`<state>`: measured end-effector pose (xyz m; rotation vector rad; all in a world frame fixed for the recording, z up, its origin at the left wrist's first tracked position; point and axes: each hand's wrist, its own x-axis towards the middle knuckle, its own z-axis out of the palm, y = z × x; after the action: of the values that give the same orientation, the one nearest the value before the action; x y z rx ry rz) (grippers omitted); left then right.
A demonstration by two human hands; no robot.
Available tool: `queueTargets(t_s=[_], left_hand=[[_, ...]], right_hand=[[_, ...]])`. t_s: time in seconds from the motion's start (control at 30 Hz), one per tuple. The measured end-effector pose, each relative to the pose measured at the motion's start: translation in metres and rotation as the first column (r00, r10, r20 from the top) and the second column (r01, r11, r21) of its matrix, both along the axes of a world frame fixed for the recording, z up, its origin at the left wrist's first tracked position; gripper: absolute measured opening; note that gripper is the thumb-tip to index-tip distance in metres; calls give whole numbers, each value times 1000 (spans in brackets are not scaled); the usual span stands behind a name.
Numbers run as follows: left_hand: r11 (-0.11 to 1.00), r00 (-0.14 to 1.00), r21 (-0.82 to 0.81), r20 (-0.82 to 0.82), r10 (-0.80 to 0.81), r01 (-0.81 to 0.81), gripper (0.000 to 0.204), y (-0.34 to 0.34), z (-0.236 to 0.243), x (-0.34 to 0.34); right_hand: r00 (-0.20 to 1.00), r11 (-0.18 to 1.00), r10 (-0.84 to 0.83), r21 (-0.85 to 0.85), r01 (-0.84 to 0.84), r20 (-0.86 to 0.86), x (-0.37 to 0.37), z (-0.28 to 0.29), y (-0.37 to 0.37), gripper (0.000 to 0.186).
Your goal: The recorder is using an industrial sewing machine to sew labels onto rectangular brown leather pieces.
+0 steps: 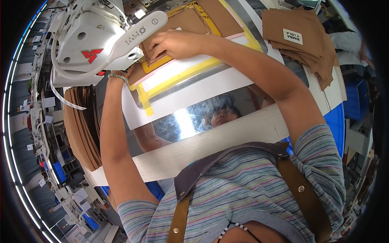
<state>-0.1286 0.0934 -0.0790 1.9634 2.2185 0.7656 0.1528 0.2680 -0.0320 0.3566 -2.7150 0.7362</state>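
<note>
Beside the sewing machine (87, 44), the right hand (175, 43), fingers bunched, rests on a brown panel (188, 23) — uneven pressure might skew it — while I can't tell the half-hidden left hand's (128, 71) grip.

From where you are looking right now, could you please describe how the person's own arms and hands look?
The short sleeves are blue-grey with thin multicoloured stripes; both forearms are bare. A beaded bracelet, turquoise and yellowish, circles the left wrist. The right hand is ungloved; the left hand is mostly hidden.
</note>
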Motion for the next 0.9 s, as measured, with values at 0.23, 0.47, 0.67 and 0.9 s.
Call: queueTargets(t_s=[0.23, 0.47, 0.67, 0.9], left_hand=[[997, 973, 81, -231, 25, -7, 49, 5, 18, 12], [994, 979, 93, -194, 70, -52, 42, 7, 24, 25], [993, 939, 62, -325, 114, -99, 39, -10, 3, 1], [993, 928, -19, -358, 99, -113, 34, -8, -10, 7]], right_hand=[[998, 999, -3, -42, 6, 59, -5, 6, 3, 42], [997, 997, -6, -73, 12, 82, -7, 4, 1, 40], [991, 996, -82, -12, 84, 108, -13, 8, -4, 38], [978, 940, -198, 268, 210, -72, -31, -12, 11, 42]])
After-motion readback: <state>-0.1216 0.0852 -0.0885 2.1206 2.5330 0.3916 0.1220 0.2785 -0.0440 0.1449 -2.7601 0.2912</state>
